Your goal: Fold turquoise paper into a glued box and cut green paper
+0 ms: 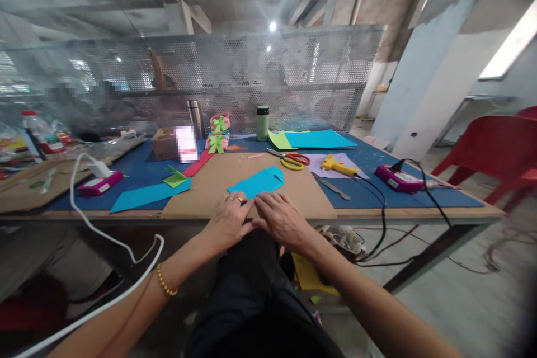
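My left hand and my right hand lie side by side at the near edge of a brown cardboard sheet on the table. Both press down with fingers together on the near end of a folded blue paper piece, which runs away from me toward the right. A ring shows on my left hand and a gold bracelet on that wrist. Whether the fingertips pinch the paper's edge or only lie flat on it is hard to tell.
Scissors with red and yellow handles, a yellow cutter and a metal blade lie right of the cardboard. Pink devices with cables sit at both sides. More blue paper, green flasks and a red chair stand around.
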`<state>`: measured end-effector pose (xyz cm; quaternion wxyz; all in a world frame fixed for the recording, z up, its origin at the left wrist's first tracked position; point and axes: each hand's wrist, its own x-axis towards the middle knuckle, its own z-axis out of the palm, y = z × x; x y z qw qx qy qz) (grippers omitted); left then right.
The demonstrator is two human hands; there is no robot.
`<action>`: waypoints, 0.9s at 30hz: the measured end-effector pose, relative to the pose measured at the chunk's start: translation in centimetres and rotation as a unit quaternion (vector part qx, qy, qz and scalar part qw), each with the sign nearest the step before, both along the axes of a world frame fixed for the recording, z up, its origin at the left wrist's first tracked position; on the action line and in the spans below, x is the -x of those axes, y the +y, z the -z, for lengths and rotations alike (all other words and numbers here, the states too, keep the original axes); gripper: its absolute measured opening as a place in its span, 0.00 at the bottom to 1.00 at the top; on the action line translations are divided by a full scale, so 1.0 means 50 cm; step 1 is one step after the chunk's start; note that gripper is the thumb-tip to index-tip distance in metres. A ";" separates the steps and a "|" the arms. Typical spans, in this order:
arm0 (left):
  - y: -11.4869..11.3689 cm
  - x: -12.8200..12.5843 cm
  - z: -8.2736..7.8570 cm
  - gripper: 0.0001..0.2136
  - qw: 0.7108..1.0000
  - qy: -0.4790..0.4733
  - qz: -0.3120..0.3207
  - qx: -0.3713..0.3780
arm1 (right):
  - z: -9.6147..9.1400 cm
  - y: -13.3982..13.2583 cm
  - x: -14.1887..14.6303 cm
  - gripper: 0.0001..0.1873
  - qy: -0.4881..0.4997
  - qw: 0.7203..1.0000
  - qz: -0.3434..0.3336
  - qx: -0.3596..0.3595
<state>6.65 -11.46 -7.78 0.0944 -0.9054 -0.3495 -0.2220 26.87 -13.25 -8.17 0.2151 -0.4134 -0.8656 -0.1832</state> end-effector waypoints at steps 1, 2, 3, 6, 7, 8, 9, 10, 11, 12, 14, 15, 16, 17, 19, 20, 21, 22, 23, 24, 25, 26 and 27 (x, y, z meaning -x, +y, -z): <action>0.003 0.007 0.002 0.21 1.000 -0.002 0.011 -0.001 | 0.008 -0.008 0.006 0.23 0.008 1.000 -0.004 -0.006; 0.007 0.015 0.004 0.19 1.000 -0.003 0.023 -0.003 | 0.013 -0.015 0.009 0.24 0.017 1.000 -0.002 -0.009; 0.009 0.023 0.005 0.16 0.999 -0.005 0.032 -0.005 | 0.016 -0.019 0.009 0.25 0.024 1.000 0.000 -0.009; 0.011 0.038 0.008 0.12 0.998 -0.025 0.054 -0.018 | 0.018 -0.025 0.002 0.21 0.036 0.999 -0.002 -0.005; 0.009 0.040 0.010 0.12 0.997 -0.034 0.062 -0.023 | 0.019 -0.026 -0.002 0.19 0.040 0.999 -0.005 -0.009; 0.007 0.039 0.012 0.12 0.996 -0.043 0.070 -0.030 | 0.021 -0.027 -0.006 0.18 0.045 0.999 -0.009 -0.017; 0.004 0.036 0.013 0.12 0.995 -0.050 0.080 -0.039 | 0.025 -0.029 -0.011 0.16 0.053 0.998 -0.012 -0.027; 0.001 0.031 0.015 0.11 0.993 -0.057 0.091 -0.050 | 0.029 -0.030 -0.016 0.14 0.063 0.997 -0.015 -0.039; -0.001 0.025 0.015 0.10 0.991 -0.062 0.100 -0.063 | 0.033 -0.030 -0.019 0.12 0.074 0.996 -0.019 -0.051; -0.003 0.019 0.016 0.09 0.989 -0.067 0.107 -0.075 | 0.038 -0.031 -0.022 0.11 0.084 0.994 -0.022 -0.062; -0.004 0.007 0.014 0.09 0.987 -0.076 0.115 -0.088 | 0.045 -0.030 -0.025 0.08 0.100 0.992 -0.027 -0.078; -0.004 0.003 0.012 0.09 0.986 -0.079 0.115 -0.085 | 0.046 -0.029 -0.025 0.07 0.106 0.991 -0.028 -0.082; -0.003 -0.001 0.010 0.10 0.987 -0.084 0.112 -0.077 | 0.048 -0.029 -0.025 0.07 0.111 0.990 -0.029 -0.082; -0.001 -0.003 0.007 0.10 0.988 -0.092 0.107 -0.062 | 0.048 -0.028 -0.024 0.06 0.116 0.990 -0.029 -0.080; 0.003 -0.006 0.002 0.08 0.989 -0.116 0.091 -0.016 | 0.049 -0.026 -0.024 0.07 0.122 0.989 -0.032 -0.076; 0.006 -0.007 -0.001 0.07 0.988 -0.132 0.078 0.013 | 0.050 -0.025 -0.025 0.08 0.124 0.989 -0.033 -0.078; 0.009 -0.009 -0.004 0.06 0.986 -0.148 0.063 0.043 | 0.051 -0.025 -0.026 0.10 0.123 0.988 -0.034 -0.083; 0.012 -0.011 -0.007 0.06 0.983 -0.161 0.046 0.071 | 0.052 -0.024 -0.027 0.11 0.122 0.988 -0.036 -0.088; 0.016 -0.014 -0.010 0.06 0.980 -0.170 0.028 0.097 | 0.054 -0.024 -0.028 0.12 0.121 0.988 -0.039 -0.093; 0.019 -0.018 -0.014 0.07 0.978 -0.175 0.010 0.117 | 0.056 -0.024 -0.029 0.12 0.120 0.987 -0.043 -0.098; 0.022 -0.023 -0.017 0.07 0.976 -0.173 -0.006 0.133 | 0.057 -0.024 -0.030 0.11 0.121 0.986 -0.048 -0.100; 0.024 -0.028 -0.021 0.08 0.975 -0.166 -0.023 0.144 | 0.059 -0.024 -0.031 0.10 0.122 0.986 -0.053 -0.101; 0.027 -0.033 -0.024 0.09 0.976 -0.154 -0.039 0.148 | 0.060 -0.024 -0.032 0.10 0.124 0.985 -0.058 -0.102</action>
